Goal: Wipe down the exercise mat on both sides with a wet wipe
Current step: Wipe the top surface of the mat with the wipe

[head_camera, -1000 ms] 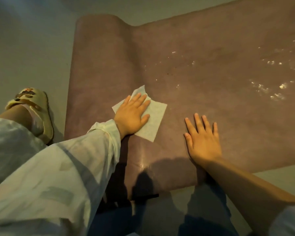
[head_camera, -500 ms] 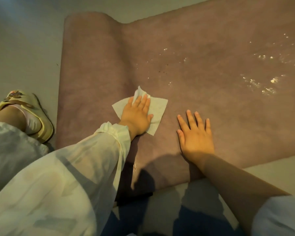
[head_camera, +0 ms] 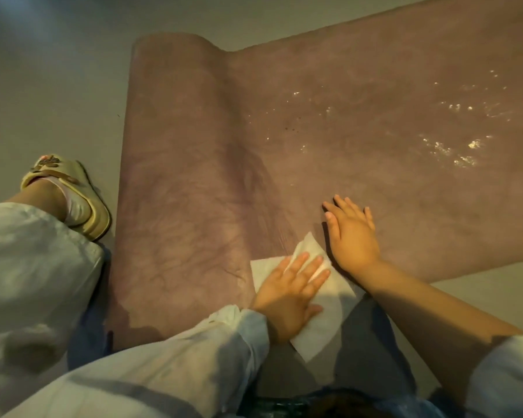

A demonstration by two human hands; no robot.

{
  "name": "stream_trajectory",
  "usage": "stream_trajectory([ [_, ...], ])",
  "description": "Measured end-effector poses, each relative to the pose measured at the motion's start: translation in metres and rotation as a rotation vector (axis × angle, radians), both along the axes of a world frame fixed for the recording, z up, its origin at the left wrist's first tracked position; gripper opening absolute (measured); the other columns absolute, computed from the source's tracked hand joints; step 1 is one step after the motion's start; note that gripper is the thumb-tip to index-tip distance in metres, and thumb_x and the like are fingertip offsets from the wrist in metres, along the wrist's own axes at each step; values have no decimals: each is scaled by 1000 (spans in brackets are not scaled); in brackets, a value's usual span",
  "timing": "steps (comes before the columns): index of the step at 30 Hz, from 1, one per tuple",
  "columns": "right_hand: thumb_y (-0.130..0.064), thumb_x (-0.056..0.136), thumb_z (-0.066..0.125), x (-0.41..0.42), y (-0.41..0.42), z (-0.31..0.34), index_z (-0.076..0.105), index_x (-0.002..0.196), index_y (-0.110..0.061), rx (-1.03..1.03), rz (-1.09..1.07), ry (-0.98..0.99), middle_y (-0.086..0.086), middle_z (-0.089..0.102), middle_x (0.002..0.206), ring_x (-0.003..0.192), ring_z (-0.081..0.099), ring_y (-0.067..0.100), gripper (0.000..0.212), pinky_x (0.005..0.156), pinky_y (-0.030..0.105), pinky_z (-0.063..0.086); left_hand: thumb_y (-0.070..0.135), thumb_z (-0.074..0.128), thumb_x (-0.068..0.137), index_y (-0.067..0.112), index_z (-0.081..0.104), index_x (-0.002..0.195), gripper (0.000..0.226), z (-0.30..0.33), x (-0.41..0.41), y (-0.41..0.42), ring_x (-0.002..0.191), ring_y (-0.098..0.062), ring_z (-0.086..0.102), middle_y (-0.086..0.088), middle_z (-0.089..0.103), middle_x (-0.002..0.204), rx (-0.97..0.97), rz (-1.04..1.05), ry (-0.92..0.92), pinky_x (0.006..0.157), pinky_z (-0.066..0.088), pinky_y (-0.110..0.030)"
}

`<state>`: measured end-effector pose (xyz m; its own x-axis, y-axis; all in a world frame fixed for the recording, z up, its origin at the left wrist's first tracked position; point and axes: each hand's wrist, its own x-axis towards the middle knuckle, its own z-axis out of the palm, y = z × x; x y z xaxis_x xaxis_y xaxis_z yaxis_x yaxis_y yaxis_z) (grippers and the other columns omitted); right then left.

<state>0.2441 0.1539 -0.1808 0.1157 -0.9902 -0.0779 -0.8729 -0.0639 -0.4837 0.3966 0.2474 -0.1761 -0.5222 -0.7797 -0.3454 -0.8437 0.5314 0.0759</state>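
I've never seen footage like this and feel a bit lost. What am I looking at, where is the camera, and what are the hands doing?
There is no machine here: a person wears a camera on the head, looking down at their own hands. A purple exercise mat lies on the floor, its left end curled into a roll. The left hand presses a white wet wipe flat at the mat's near edge, fingers straight. The right hand rests flat on the mat, holding nothing. A sandalled foot stands on the left.

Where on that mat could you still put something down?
The mat is bare between the rolled end and the wet spots. The near edge is crowded: left hand on the wipe, right hand beside it.
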Motion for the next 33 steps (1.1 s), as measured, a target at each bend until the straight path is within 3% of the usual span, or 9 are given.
stream_trajectory([
  [5, -35, 102, 21, 10, 1, 2, 47, 138, -19, 5, -11, 34, 3, 37, 150, 141, 25, 20, 47, 116, 40, 4, 47, 17, 99, 18, -8, 149, 64, 12, 46, -29, 145, -20, -12, 0, -10, 158, -169, 438, -34, 114, -13, -35],
  [10, -36, 101, 20, 27, 5, 8, 48, 137, -18, -12, 37, 6, 6, 37, 149, 141, 25, 22, 49, 116, 40, 3, 42, 15, 100, 13, -11, 149, 62, 17, 110, -15, 145, -21, -10, -4, -12, 158, -43, 994, 68, 118, -5, -38],
  [13, -34, 102, 21, 35, 8, 12, 48, 137, -17, -32, 45, -14, 5, 37, 150, 142, 24, 21, 48, 116, 39, 3, 41, 14, 100, 10, -12, 148, 63, 15, 120, -2, 144, -25, -12, -7, -14, 157, -17, 1128, 25, 117, -7, -40],
  [17, -33, 102, 22, 35, 12, 13, 48, 137, -17, -26, 9, -32, 5, 37, 149, 142, 23, 21, 47, 116, 38, 2, 42, 23, 99, 13, -19, 145, 69, 10, 59, 3, 142, -20, -20, -3, -26, 152, -65, 907, 239, 115, -9, -33],
  [20, -31, 102, 23, 29, 11, 13, 50, 135, -15, -15, -34, -46, 6, 39, 148, 141, 26, 21, 46, 116, 37, 4, 49, 22, 97, 16, -27, 139, 72, 7, 33, 3, 131, -20, -34, 1, -39, 141, -95, 666, 91, 110, -18, -34],
  [24, -28, 102, 25, 20, 8, 15, 52, 134, -12, -7, -99, -107, 8, 41, 146, 139, 29, 22, 44, 116, 37, 6, 51, 18, 98, 8, -11, 147, 72, 6, 10, -9, 142, -24, -21, -8, -18, 156, -18, 299, -108, 107, -22, -36],
  [30, -24, 100, 38, 8, 7, 15, 55, 129, -11, -31, -114, -77, 10, 48, 139, 132, 37, 25, 37, 113, 46, 24, 60, 14, 95, 21, -15, 147, 72, -4, -18, -51, 141, -33, -21, -8, -21, 155, -38, 297, -131, 110, -17, -50],
  [33, -24, 96, 45, -4, 2, 11, 55, 129, -12, -28, -127, 84, 13, 46, 139, 130, 37, 31, 36, 113, 50, 20, 65, 11, 91, 31, -13, 148, 70, -5, -8, -97, 141, -37, -16, -5, -15, 157, -70, 333, -162, 105, -16, -62],
])
